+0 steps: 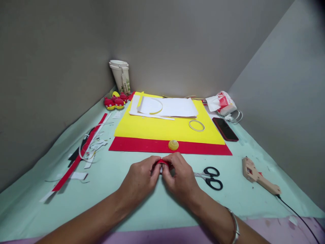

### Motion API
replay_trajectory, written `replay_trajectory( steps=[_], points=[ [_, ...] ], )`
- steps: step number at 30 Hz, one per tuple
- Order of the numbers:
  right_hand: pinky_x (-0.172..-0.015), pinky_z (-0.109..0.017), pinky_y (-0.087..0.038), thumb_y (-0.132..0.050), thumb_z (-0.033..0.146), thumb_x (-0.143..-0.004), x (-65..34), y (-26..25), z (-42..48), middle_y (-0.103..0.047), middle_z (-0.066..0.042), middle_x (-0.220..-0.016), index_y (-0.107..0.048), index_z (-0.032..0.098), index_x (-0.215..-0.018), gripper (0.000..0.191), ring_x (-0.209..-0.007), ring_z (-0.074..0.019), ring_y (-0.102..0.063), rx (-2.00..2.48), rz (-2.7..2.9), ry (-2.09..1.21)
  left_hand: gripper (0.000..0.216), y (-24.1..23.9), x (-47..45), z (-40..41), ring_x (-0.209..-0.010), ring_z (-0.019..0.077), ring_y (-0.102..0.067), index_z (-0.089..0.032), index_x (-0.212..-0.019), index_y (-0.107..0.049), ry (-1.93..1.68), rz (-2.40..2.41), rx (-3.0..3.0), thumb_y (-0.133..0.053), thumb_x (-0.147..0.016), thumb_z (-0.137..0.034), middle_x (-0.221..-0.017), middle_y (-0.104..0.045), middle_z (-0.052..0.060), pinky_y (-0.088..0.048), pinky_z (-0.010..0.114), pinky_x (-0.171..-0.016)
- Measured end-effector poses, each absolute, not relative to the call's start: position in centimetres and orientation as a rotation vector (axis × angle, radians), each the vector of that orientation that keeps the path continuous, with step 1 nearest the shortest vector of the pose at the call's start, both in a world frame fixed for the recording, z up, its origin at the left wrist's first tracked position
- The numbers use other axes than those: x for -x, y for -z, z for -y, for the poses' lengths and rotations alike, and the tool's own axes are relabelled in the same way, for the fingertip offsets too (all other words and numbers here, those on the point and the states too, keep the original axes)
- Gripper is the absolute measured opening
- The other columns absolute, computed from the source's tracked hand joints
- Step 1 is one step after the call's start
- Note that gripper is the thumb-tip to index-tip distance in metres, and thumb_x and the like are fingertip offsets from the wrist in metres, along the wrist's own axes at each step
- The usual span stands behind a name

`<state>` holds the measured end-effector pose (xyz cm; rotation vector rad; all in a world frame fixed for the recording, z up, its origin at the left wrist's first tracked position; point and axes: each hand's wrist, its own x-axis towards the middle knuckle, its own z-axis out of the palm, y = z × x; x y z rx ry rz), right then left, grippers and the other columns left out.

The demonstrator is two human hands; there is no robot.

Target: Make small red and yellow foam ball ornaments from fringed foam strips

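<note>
Near the front middle of the table, my left hand (143,173) and my right hand (179,174) meet fingertip to fingertip. Both are closed around a small red curved piece (163,162); the fingers cover most of it, and a whitish bit shows below it. Just beyond the fingers, a yellow ribbed dome (173,145) rests on the red sheet (142,145). Black-handled scissors (210,178) lie to the right of my right hand, their blades partly hidden behind it.
Paper strips and scraps (83,152) lie left. Yellow sheets (157,127) bear white paper (177,106) and a pale ring (196,125). Right are a glue gun (261,177), phone (225,129) and tissue pack (225,102). A cup (119,76) and red-yellow pieces (114,102) stand back left.
</note>
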<state>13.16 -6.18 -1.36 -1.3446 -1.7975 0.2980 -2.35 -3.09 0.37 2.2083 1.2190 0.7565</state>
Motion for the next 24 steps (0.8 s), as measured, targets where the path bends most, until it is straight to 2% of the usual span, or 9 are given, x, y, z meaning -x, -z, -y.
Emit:
replay_trajectory(
  steps=[7,11,15,24],
  points=[
    [-0.068,-0.028,-0.051,-0.054,0.01,-0.083,-13.1,1.24,6.04,-0.06,-0.004,-0.084,-0.06,0.019,-0.092,0.015,-0.077,-0.0172,-0.058,1.337,1.7,-0.33,0.017,-0.55,2.31,3.08,-0.079,0.0173,-0.07,-0.021,-0.101,-0.063,-0.826,-1.237,-2.108,-0.052,-0.088,-0.025,-0.092,-0.075,0.003,-0.053,0.027,-0.073],
    [-0.064,-0.025,-0.054,-0.055,0.011,-0.083,-13.1,1.24,5.97,-0.06,-0.006,-0.089,-0.06,0.018,-0.099,0.018,-0.078,-0.0163,-0.06,1.344,1.642,-0.399,0.014,-0.76,2.3,3.05,-0.077,0.0169,-0.07,-0.021,-0.096,-0.062,-0.803,-1.234,-2.065,-0.052,-0.088,-0.026,-0.088,-0.075,0.002,-0.053,0.027,-0.071],
    [-0.07,-0.027,-0.052,-0.055,0.011,-0.084,-13.04,1.23,6.11,-0.061,-0.004,-0.089,-0.061,0.02,-0.099,0.018,-0.08,-0.0171,-0.06,1.344,1.732,-0.367,0.016,-0.72,2.37,3.09,-0.074,0.0179,-0.068,-0.021,-0.095,-0.064,-0.772,-1.247,-2.15,-0.05,-0.089,-0.025,-0.085,-0.074,0.003,-0.052,0.028,-0.068],
    [-0.068,-0.028,-0.05,-0.055,0.01,-0.082,-13.07,1.51,6.22,-0.061,-0.003,-0.084,-0.062,0.02,-0.093,0.016,-0.075,-0.0166,-0.059,1.344,1.737,-0.372,0.018,-0.46,2.42,3.09,-0.073,0.0178,-0.066,-0.02,-0.094,-0.065,-0.724,-1.241,-2.242,-0.048,-0.09,-0.024,-0.084,-0.072,0.004,-0.049,0.028,-0.068]
  ],
)
